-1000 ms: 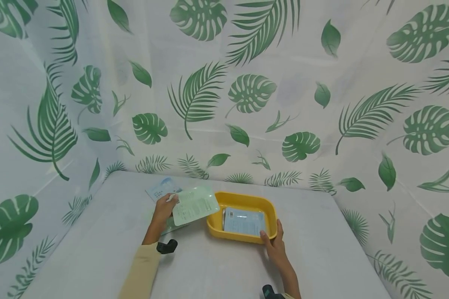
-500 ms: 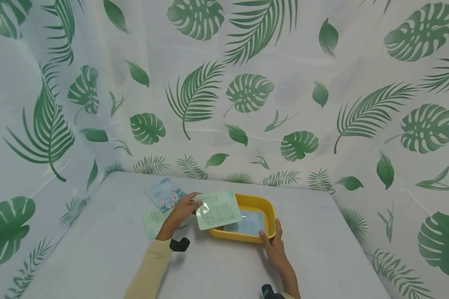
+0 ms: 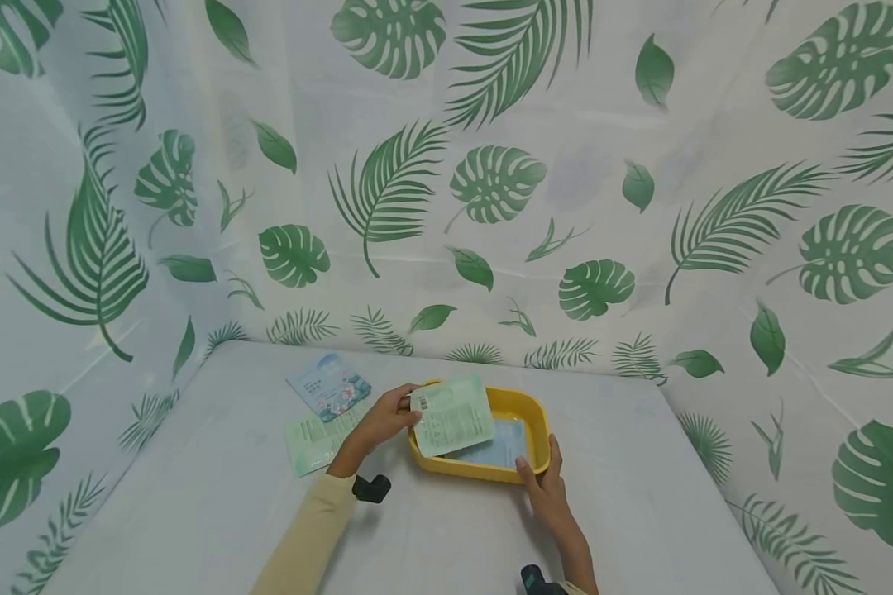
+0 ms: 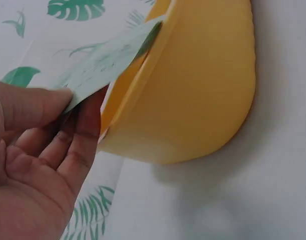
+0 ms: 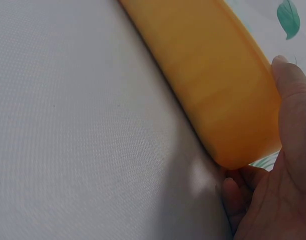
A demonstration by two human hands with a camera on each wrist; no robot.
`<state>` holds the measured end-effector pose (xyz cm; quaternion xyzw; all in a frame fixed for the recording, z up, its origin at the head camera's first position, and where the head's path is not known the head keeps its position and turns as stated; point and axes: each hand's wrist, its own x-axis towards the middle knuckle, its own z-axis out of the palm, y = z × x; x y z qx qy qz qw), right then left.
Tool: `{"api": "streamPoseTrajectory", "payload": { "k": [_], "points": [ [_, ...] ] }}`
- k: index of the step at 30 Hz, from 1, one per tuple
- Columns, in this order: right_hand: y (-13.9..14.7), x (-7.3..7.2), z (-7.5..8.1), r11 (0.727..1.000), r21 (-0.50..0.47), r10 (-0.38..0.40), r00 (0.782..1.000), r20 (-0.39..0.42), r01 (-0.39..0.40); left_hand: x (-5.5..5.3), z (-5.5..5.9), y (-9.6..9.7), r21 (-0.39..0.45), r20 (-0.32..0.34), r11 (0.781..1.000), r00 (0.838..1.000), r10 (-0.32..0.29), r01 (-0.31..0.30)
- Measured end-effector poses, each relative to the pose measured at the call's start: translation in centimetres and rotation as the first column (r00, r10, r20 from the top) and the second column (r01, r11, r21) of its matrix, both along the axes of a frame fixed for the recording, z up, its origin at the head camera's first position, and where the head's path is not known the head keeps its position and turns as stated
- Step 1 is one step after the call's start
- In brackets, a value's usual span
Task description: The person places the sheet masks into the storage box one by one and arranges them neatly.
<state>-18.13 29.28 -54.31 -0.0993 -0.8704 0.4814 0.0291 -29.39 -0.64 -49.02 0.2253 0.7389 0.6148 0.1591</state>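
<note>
My left hand [image 3: 389, 417] pinches a flat pale green sachet [image 3: 454, 420] by its left edge, thumb on top and fingers beneath. The sachet is tilted over the left part of a yellow plastic basket [image 3: 528, 406]; in the left wrist view its far end overlaps the basket's rim [image 4: 147, 62]. A light blue sachet [image 3: 508, 446] lies inside the basket, partly hidden under the green one. At the basket's front right corner, my right hand [image 3: 546, 489] grips the wall, thumb at the rim and fingers round the outside, low down in the right wrist view.
Left of the basket, another green sachet [image 3: 316, 442] lies on the white tabletop [image 3: 446, 537]. A blue sachet with a floral print [image 3: 332, 387] overlaps its upper edge. A leaf-patterned white curtain [image 3: 417, 165] encloses the table behind and at both sides.
My left hand has carried the green sachet rightward from beside the basket to over it, uncovering the two sachets on the table. My right hand stays at the basket's corner.
</note>
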Motion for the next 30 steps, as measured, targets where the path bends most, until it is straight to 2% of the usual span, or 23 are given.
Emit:
{"api": "streamPoseTrajectory", "payload": {
  "k": [3, 7, 12, 18, 21, 25, 27, 30],
  "points": [
    [0.0, 0.0, -0.1, 1.000, -0.004, 0.000, 1.000, 0.005, 0.000, 0.0, -0.4, 0.6, -0.031, -0.032, 0.998, 0.998, 0.061, -0.062],
    [0.0, 0.0, -0.2, 1.000, 0.002, 0.009, 1.000, 0.007, -0.009, 0.2, -0.7, 1.4, -0.098, -0.104, 0.986, 0.987, 0.124, -0.135],
    [0.2, 0.1, 0.2, 1.000, 0.008, 0.016, 1.000, -0.003, -0.016, 0.3, -0.6, 2.0, -0.168, -0.228, 0.969, 0.964, 0.139, -0.179],
    [0.1, 0.1, 0.4, 1.000, 0.007, 0.007, 1.000, 0.002, -0.007, 0.6, -0.4, 2.7, -0.250, -0.305, 0.938, 0.939, 0.159, -0.240],
    [0.0, 0.1, 0.3, 1.000, 0.003, 0.005, 1.000, 0.012, -0.005, 0.8, -0.5, 3.2, -0.297, -0.350, 0.907, 0.918, 0.186, -0.298],
    [0.0, 0.2, 0.1, 1.000, 0.006, 0.011, 1.000, 0.008, -0.011, 1.2, -0.6, 4.0, -0.359, -0.405, 0.851, 0.885, 0.228, -0.383],
    [0.0, 0.2, 0.0, 1.000, 0.011, 0.011, 1.000, 0.006, -0.012, 1.5, -0.5, 4.5, -0.411, -0.413, 0.816, 0.881, 0.231, -0.407],
    [0.1, 0.2, 0.0, 1.000, 0.017, 0.010, 1.000, 0.005, -0.010, 1.6, -0.4, 5.2, -0.497, -0.421, 0.768, 0.886, 0.193, -0.404]
  ]
}}
